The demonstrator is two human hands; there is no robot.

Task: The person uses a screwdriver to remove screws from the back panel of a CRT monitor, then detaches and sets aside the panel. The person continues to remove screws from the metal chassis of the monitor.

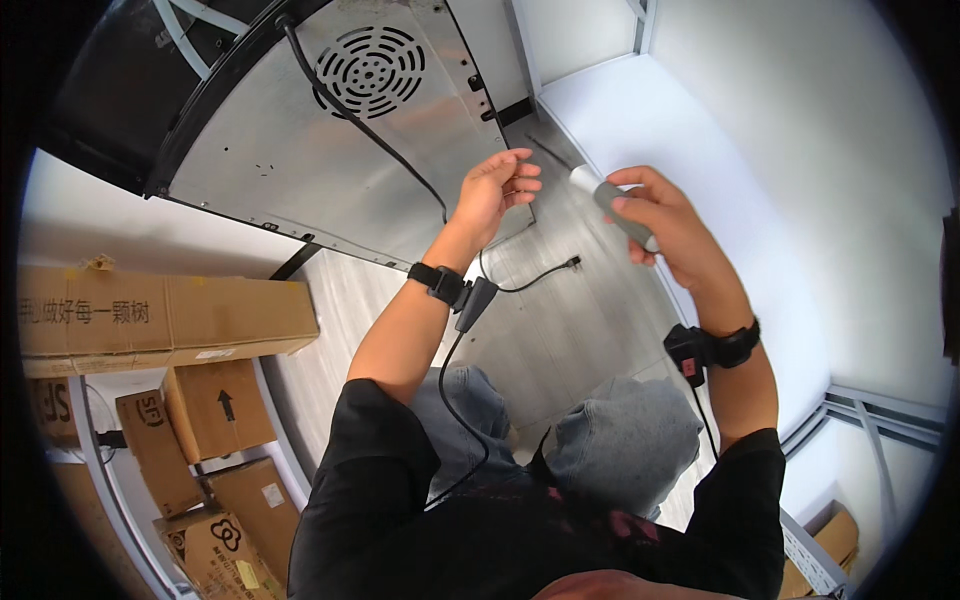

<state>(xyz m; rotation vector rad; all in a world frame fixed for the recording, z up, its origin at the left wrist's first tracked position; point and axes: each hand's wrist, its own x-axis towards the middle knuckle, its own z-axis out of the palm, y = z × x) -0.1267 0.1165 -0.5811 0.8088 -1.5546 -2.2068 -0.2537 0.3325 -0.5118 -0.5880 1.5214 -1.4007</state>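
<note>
My right hand (665,215) is wrapped round a grey, tube-shaped handheld device (622,212) with a wide white end pointing up and left. A thin dark rod or line shows just past that end; whether it belongs to the device I cannot tell. My left hand (497,192) is raised to the left of it, fingers loosely bent and apart, with nothing visible in them. It is in front of the metal back panel of a large appliance (270,165), which has a round slotted vent (370,72). A black power cord (385,145) hangs across the panel.
The cord's plug (572,263) lies on the pale wood-look floor (530,330) between my arms. Cardboard boxes (220,405) fill a rack at the lower left, beneath a long carton (240,315). A white shelf (665,125) runs along the right. Cabled black devices are strapped to both wrists.
</note>
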